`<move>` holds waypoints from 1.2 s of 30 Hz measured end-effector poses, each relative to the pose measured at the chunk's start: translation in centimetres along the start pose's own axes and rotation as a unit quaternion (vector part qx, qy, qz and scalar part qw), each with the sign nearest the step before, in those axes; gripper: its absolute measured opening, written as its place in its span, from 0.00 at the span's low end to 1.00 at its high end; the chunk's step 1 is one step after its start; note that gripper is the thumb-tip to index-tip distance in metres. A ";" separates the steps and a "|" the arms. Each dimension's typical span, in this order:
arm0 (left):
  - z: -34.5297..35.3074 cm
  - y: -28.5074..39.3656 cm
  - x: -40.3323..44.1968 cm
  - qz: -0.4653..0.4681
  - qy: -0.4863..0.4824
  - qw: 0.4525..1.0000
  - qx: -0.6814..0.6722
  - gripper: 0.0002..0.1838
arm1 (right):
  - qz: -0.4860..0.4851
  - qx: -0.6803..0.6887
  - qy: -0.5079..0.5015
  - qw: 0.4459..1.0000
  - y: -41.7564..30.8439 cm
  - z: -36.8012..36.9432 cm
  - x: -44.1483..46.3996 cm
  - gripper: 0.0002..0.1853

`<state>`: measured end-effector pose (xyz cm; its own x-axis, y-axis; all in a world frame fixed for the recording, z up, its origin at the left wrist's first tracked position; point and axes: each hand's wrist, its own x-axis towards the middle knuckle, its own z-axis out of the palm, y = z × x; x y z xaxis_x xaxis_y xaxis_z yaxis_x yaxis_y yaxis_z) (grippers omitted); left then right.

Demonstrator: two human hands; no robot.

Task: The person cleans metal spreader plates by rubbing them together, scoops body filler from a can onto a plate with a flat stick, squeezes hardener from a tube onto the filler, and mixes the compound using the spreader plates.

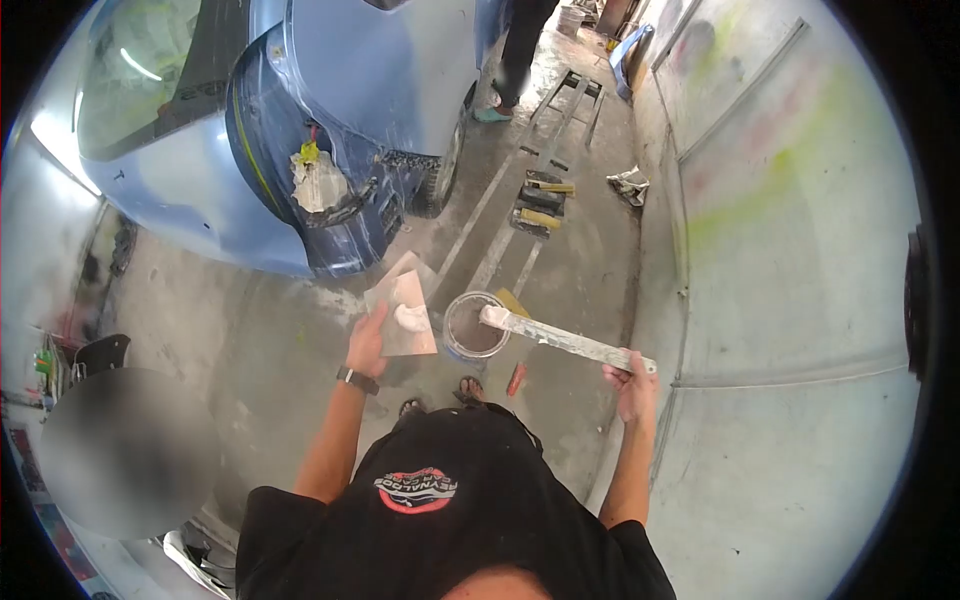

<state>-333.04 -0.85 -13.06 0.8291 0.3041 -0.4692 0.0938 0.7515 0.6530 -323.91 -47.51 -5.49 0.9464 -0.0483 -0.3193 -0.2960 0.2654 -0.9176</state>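
My left hand [368, 345] is closed on the left edge of a flat, thin mixing board [418, 343]. A dollop of pale putty [410, 318] sits on the board's upper face. In my right hand [632, 388], the fingers pinch the far end of a long, smeared stirring stick [575, 343]. The stick's other end, thick with whitish putty, reaches over the right side of an open round can [476, 351]. Greyish paste coats the can's inside. The board is left of the can, apart from it.
A blue car [370, 80] with its rear corner opened up stands ahead on the left. Several sanding blocks [541, 203] lie on a low frame [570, 110]. A person's leg [522, 50] is beyond. A red object [516, 380] lies near my feet; a paint-marked wall [770, 250] runs along the right.
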 end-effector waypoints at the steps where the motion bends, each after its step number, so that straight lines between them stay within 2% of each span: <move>1: 1.2 0.1 0.1 0.019 -0.014 1.000 0.003 0.23 | -0.007 0.012 -0.004 1.000 -1.0 -0.5 -0.5 0.19; 6: 1.8 -2.1 3.4 0.020 -0.032 0.999 0.023 0.21 | -0.065 0.027 -0.011 0.997 -4.5 -1.5 -2.6 0.19; 13: 5.7 -2.3 3.5 -0.009 -0.096 0.994 0.056 0.21 | -0.076 0.057 -0.036 0.995 -6.2 -0.5 -4.2 0.19; 19: 8.2 -1.1 2.2 -0.094 -0.125 0.985 0.079 0.22 | -0.115 0.013 -0.112 0.987 -5.9 0.5 -4.7 0.20; 21: 8.7 -0.7 2.1 -0.108 -0.117 0.983 0.096 0.22 | -0.153 -0.061 -0.135 0.977 -5.8 0.8 -5.3 0.20; 23: 8.6 -0.8 2.5 -0.137 -0.115 0.979 0.096 0.22 | -0.207 -0.169 -0.171 0.948 -6.2 0.9 -6.4 0.19; 25: 7.4 -1.0 4.4 -0.172 -0.120 0.975 0.076 0.22 | -0.279 -0.306 -0.224 0.882 -7.2 1.7 -7.5 0.17; 28: 7.1 0.4 5.1 -0.207 -0.113 0.970 0.060 0.22 | -0.355 -0.407 -0.303 0.785 -8.7 5.7 -10.6 0.15; 31: 5.9 1.1 5.7 -0.247 -0.142 0.958 0.024 0.20 | -0.338 -0.488 -0.354 0.723 -10.1 7.4 -13.2 0.14; 32: 5.9 1.4 5.5 -0.256 -0.151 0.955 0.018 0.20 | -0.343 -0.483 -0.358 0.722 -10.6 7.6 -13.7 0.14; 36: 5.6 0.2 4.3 -0.140 -0.134 0.979 0.068 0.23 | -0.378 -0.450 -0.332 0.738 -11.4 7.8 -14.3 0.13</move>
<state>-326.40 -2.68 -11.66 0.8736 -0.0811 -0.4798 0.3956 0.6925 0.6032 -333.09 -42.37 11.42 0.6508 0.7074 0.2759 0.6660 -0.3574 -0.6547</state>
